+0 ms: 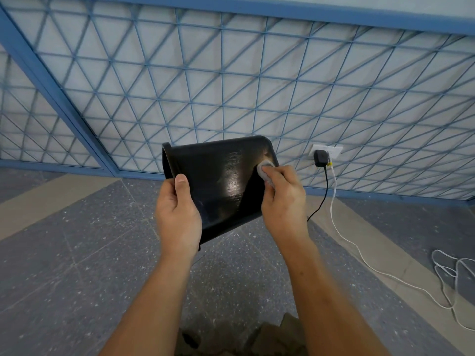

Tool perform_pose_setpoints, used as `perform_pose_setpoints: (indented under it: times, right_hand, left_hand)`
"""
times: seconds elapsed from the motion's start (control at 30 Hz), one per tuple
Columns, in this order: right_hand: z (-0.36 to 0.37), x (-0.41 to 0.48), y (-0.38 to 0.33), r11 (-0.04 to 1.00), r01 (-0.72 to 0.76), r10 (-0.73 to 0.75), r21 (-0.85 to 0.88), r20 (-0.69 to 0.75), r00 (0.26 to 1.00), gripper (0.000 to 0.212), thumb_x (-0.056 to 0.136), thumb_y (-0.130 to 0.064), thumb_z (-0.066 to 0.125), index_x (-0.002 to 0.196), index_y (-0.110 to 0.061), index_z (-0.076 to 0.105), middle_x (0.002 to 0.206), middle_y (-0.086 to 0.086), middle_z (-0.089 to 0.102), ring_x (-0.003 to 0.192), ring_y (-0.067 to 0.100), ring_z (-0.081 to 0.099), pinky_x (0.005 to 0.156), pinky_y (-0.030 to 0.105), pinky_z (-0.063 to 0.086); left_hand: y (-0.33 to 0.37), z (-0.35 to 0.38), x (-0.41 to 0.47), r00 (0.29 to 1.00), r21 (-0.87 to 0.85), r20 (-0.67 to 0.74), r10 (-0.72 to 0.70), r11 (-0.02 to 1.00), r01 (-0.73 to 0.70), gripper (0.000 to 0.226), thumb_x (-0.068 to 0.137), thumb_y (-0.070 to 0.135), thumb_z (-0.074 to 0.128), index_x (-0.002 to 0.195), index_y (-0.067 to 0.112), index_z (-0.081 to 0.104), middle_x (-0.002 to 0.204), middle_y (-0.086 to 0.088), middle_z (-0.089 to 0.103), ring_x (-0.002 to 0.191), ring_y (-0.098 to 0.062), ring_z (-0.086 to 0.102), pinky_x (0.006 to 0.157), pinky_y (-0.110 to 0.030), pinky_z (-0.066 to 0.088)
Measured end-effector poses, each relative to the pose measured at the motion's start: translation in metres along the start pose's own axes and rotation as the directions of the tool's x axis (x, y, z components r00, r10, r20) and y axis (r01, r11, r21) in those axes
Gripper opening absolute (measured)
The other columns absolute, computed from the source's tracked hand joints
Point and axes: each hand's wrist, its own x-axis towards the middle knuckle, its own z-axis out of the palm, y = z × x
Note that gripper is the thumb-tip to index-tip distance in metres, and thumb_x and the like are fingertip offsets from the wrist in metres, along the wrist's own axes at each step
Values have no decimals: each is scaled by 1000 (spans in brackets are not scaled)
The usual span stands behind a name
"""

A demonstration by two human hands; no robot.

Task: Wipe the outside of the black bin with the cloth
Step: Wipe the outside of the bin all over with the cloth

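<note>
Wiping black bin (218, 181), held sideways in the air.
Left hand (178, 214) is gripping its rim end, thumb on top; right hand (281, 199) fingers are pinching cloth (264, 172) against its base end. Black charger (320, 158) is hanging plugged in right of it.

The black bin (221, 186) at centre frame looks like smooth, glossy plastic, with a bright sheen and fine streaks across its side. The cloth (264, 173) pressed against it is pale grey and soft, slightly fuzzy. Below, the floor (77, 265) is speckled grey stone, matt. Across the top, the blue grille (231, 86) looks like painted metal.
</note>
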Motion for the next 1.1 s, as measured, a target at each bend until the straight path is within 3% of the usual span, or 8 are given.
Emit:
perform_pose_setpoints:
  times: [0.17,0.33,0.5,0.67,0.9,1.0,1.07,1.1]
  right_hand:
    - [9,-9,-35,995,64,-71,80,84,994,33,93,6,59,122,-3,71,112,7,63,98,22,62,90,25,52]
    - [19,-18,-58,976,119,-151,183,170,974,36,91,7,56,123,-4,69,114,8,61,99,25,62,87,39,56]
    - [24,-25,-74,949,158,-228,273,250,941,34,94,4,57,125,-4,69,117,8,61,104,25,63,88,40,56]
    - [21,-24,-82,939,141,-251,313,343,905,33,94,2,59,125,-5,69,114,4,59,104,20,62,90,38,56]
    - [-6,-22,-69,947,38,-220,318,560,799,32,95,3,59,117,-13,74,108,-3,58,94,9,60,84,19,52]
    - [-18,-21,-61,963,-2,-184,271,657,731,28,96,-1,62,115,-17,75,107,-9,57,94,6,60,84,17,52]
    - [-27,-19,-55,973,12,-177,230,712,679,27,95,-4,64,115,-19,75,107,-12,57,95,3,59,82,13,49]
    - [-32,-18,-52,974,4,-172,228,726,666,27,95,-5,64,115,-20,75,106,-13,58,95,2,59,80,11,48]
  left_hand:
    - [0,2,-4,1000,-9,-4,-17,1000,17,33,106,55,45,100,31,67,100,-1,76,97,-22,73,93,-57,60]
    - [-1,1,-2,999,-58,-11,-48,997,47,28,100,58,49,96,39,70,101,-3,76,98,-26,75,90,-63,59]
    - [-3,-1,-2,998,-169,14,-68,983,69,27,109,33,48,92,25,68,85,1,69,82,-15,67,81,-44,51]
    - [-6,-3,2,980,-345,188,-72,929,135,37,105,43,41,95,16,65,89,-13,58,88,-27,58,84,-44,48]
    - [3,-1,-5,974,-116,151,-169,975,187,73,102,72,21,130,22,66,95,-2,76,73,-5,74,66,-23,57]
    - [5,1,-9,983,-19,122,-134,990,137,49,104,66,22,124,36,55,99,8,66,63,16,65,57,-7,49]
    - [9,5,-11,984,36,122,-126,992,123,42,107,60,20,127,37,49,108,14,60,74,29,59,65,4,42]
    - [8,5,-10,985,39,129,-115,993,110,52,105,66,20,134,35,50,121,12,63,94,27,60,84,2,43]
